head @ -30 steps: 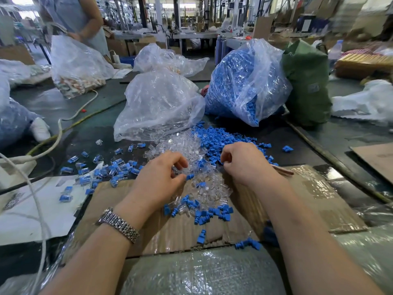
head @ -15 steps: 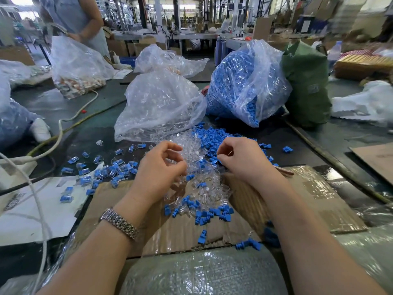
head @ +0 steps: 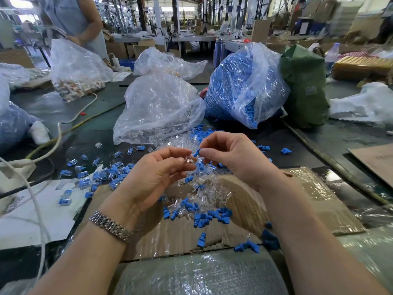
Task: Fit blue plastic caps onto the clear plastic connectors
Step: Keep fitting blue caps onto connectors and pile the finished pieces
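Observation:
My left hand (head: 157,173) pinches a clear plastic connector (head: 188,160) between thumb and fingers. My right hand (head: 234,158) pinches a small blue cap (head: 196,153), its tip almost touching the connector. Both hands are raised above a mixed pile of loose clear connectors (head: 204,188) and blue caps (head: 210,216) on a cardboard sheet (head: 308,194). To the left lies a scatter of capped connectors (head: 106,175).
A clear bag of connectors (head: 157,107) and a bag of blue caps (head: 244,86) stand behind the pile, with a green sack (head: 304,86) to the right. A white cable (head: 57,137) runs along the left. Another person (head: 80,24) handles a bag at far left.
Both hands have lifted off the pile and come together, the left now holding a clear connector and the right a blue cap.

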A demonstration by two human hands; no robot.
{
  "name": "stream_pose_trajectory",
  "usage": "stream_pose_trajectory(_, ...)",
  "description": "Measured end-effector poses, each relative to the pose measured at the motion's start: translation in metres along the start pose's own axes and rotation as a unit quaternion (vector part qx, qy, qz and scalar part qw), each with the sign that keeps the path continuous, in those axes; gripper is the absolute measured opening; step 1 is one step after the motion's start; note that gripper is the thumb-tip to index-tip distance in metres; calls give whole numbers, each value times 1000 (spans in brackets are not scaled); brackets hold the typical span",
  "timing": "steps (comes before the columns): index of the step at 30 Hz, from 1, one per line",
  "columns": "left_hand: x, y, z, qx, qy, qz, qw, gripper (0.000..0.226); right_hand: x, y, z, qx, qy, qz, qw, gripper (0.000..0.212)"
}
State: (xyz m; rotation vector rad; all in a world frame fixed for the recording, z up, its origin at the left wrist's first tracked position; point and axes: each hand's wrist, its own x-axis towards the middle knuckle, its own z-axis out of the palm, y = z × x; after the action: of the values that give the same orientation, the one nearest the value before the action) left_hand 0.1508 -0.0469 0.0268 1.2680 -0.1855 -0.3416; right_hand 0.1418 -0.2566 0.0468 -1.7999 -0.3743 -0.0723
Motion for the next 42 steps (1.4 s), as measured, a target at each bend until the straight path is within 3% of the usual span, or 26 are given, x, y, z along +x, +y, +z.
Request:
stream_pose_trajectory(14,-6,4,-1,-53,-49,-18,997,29,1,3,8,-121,-8,-60,991,3)
stream_pose_trajectory(18,-6,4,4,-3,-6,9,1000,20,1,4,10,-139,-9,-67,988,4)
stream_pose_trajectory(24,-8,6,7,28,-7,25,999,21,2,3,9,-162,-7,-98,982,9)
stream_pose_trajectory(33,-10,4,6,43,-2,43,998,22,-2,-2,8,-167,-27,-70,983,10)
stream_pose_trajectory(36,-9,4,6,31,2,47,998,24,-3,-3,-5,-155,36,-22,987,21)
stream_pose_trajectory(38,-9,3,6,26,11,52,998,23,-3,4,-20,-324,106,66,938,42)
stream_pose_trajectory(40,-8,2,5,28,14,53,998,21,-4,9,-26,-480,88,229,842,71)
stream_pose_trajectory(42,-6,2,4,28,14,51,998,21,-4,14,-25,-525,49,310,791,75)
